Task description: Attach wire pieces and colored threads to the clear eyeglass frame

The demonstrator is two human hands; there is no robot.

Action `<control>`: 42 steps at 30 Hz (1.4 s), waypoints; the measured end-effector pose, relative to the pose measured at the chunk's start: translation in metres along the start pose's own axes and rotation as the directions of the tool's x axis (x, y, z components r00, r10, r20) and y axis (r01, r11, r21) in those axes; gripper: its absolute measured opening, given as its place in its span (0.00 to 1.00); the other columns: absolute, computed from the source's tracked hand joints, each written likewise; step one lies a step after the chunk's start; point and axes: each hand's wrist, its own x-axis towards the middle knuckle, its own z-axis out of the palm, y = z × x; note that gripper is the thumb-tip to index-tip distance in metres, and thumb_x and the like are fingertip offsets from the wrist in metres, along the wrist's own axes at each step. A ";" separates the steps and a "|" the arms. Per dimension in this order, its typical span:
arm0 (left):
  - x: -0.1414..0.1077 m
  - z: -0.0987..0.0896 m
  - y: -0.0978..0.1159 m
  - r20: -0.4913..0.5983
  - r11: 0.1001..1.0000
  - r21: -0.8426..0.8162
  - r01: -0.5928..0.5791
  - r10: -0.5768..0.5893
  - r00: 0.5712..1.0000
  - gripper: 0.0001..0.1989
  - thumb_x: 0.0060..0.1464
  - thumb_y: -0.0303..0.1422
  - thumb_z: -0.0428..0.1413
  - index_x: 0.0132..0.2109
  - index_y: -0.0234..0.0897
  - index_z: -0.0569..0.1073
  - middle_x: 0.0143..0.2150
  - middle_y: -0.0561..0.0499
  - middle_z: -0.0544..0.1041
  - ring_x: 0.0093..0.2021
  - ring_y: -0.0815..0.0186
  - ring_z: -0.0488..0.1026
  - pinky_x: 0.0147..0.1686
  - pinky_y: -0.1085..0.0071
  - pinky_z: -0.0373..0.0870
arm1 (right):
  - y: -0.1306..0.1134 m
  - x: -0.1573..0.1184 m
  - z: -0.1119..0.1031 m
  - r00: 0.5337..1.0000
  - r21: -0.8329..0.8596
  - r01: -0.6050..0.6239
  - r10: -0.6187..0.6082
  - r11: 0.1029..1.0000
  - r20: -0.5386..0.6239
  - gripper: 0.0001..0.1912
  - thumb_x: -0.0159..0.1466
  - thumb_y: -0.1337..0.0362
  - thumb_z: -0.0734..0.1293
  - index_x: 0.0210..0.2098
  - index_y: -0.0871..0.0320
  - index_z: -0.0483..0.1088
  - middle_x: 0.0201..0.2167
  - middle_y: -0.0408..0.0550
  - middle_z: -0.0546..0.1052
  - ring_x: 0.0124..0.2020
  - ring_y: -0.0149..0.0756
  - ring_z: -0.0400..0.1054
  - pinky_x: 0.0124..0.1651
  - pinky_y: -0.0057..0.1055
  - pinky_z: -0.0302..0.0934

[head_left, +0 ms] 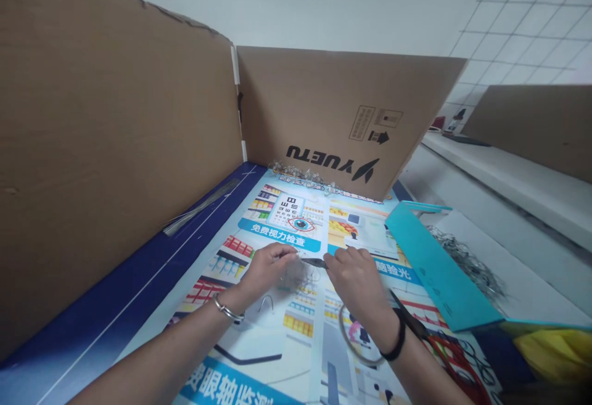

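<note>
My left hand [268, 266], with a silver bangle at the wrist, is closed in a pinch over the poster-covered table. Something small and pale is at its fingertips, too fine to make out. My right hand [356, 282], with a black band at the wrist, is wrapped round a dark pointed tool [314, 262]. Its narrow tip points left and meets my left fingertips; its handle is hidden in my fist. Below the tip is a faint tangle of thin, clear or wiry loops [303, 280]; I cannot tell whether it hangs from my fingers or lies on the poster.
Cardboard panels [346, 109] stand left and behind. Clear small pieces [305, 177] lie along the back panel. At right, a turquoise folder [439, 269] stands by a heap of thin wires [462, 257]. Red-handled scissors [456, 355], a beige ring [354, 343] and yellow material [555, 352] lie nearer.
</note>
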 end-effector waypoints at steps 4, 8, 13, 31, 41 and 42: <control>-0.001 0.002 0.000 -0.001 0.998 -0.023 0.056 -0.056 0.998 0.06 0.50 0.34 0.56 0.31 0.36 0.75 0.33 0.50 0.77 0.37 0.64 0.72 0.41 0.70 0.66 | -0.005 0.000 0.006 0.998 0.005 0.047 -0.047 0.999 -0.035 0.03 0.61 0.69 0.65 0.32 0.56 0.70 0.26 0.46 0.70 0.32 0.37 0.58 0.37 0.37 0.42; -0.001 0.001 0.002 0.039 0.998 -0.030 0.055 -0.054 0.998 0.08 0.52 0.34 0.53 0.30 0.35 0.72 0.30 0.52 0.74 0.33 0.67 0.69 0.36 0.72 0.65 | -0.003 0.000 0.010 0.994 0.014 0.089 -0.088 0.996 -0.060 0.03 0.61 0.69 0.65 0.32 0.56 0.71 0.26 0.45 0.70 0.32 0.37 0.58 0.37 0.36 0.42; 0.002 -0.004 -0.002 0.073 0.998 0.035 -0.047 0.044 0.996 0.08 0.55 0.34 0.51 0.32 0.36 0.70 0.31 0.52 0.71 0.34 0.68 0.67 0.36 0.72 0.64 | 0.011 0.000 0.009 0.999 0.141 0.001 0.003 0.990 -0.032 0.03 0.60 0.66 0.66 0.29 0.54 0.72 0.26 0.45 0.71 0.33 0.36 0.60 0.38 0.34 0.43; -0.004 0.004 -0.005 0.168 0.873 0.343 -0.347 0.306 0.937 0.08 0.56 0.29 0.50 0.32 0.38 0.74 0.31 0.49 0.75 0.35 0.65 0.70 0.38 0.68 0.65 | 0.000 -0.001 0.005 0.997 0.188 -0.065 0.058 0.980 0.044 0.05 0.61 0.63 0.66 0.29 0.54 0.72 0.27 0.43 0.74 0.32 0.34 0.65 0.37 0.31 0.45; 0.004 0.001 -0.015 0.139 0.911 0.283 -0.299 0.270 0.953 0.05 0.53 0.29 0.53 0.35 0.40 0.75 0.34 0.51 0.76 0.41 0.64 0.69 0.46 0.66 0.64 | 0.014 -0.001 0.012 0.991 0.150 -0.114 0.101 0.982 0.089 0.05 0.62 0.62 0.66 0.31 0.55 0.73 0.28 0.45 0.75 0.34 0.36 0.67 0.36 0.31 0.45; 0.005 0.001 -0.016 0.126 0.917 0.276 -0.288 0.262 0.957 0.05 0.52 0.29 0.54 0.34 0.40 0.75 0.35 0.51 0.75 0.42 0.64 0.69 0.47 0.65 0.64 | 0.015 -0.001 0.014 0.990 0.143 -0.120 0.107 0.982 0.094 0.05 0.61 0.62 0.66 0.31 0.55 0.73 0.28 0.45 0.75 0.34 0.35 0.66 0.36 0.32 0.45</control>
